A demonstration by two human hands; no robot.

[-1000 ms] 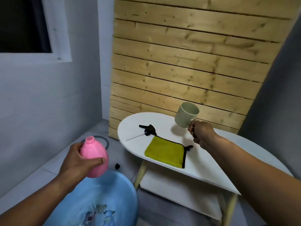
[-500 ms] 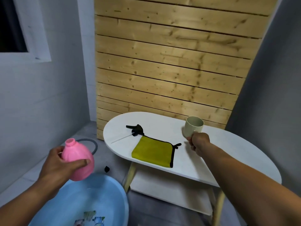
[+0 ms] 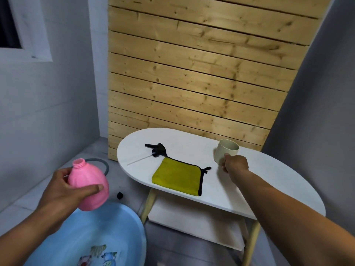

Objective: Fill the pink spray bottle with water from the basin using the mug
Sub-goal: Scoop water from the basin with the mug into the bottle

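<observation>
The pink spray bottle (image 3: 88, 186), uncapped and tilted, sits in our left hand (image 3: 63, 192), fingers wrapped round its body, at about eight o'clock above the blue basin (image 3: 134, 227). Our right hand (image 3: 234, 166) is closed on the handle side of the pale mug (image 3: 226, 151), out at two o'clock, low against the white oval table (image 3: 269, 189). On that table lie a yellow-green cloth (image 3: 177, 176) with black edging and, at its eleven o'clock, the black sprayer head (image 3: 157, 148) with its thin tube. Behind the table stands a wall of pale wood planks (image 3: 192, 73); grey walls flank it, a window frame (image 3: 28, 35) shows at ten o'clock, and the floor is grey tile. Against half a second ago, the mug has come lower and nearer the tabletop, while the bottle is held much as before. We cannot tell whether the mug's base touches the table, the handle is hidden by our fingers, and the basin is cut off at the bottom edge.
</observation>
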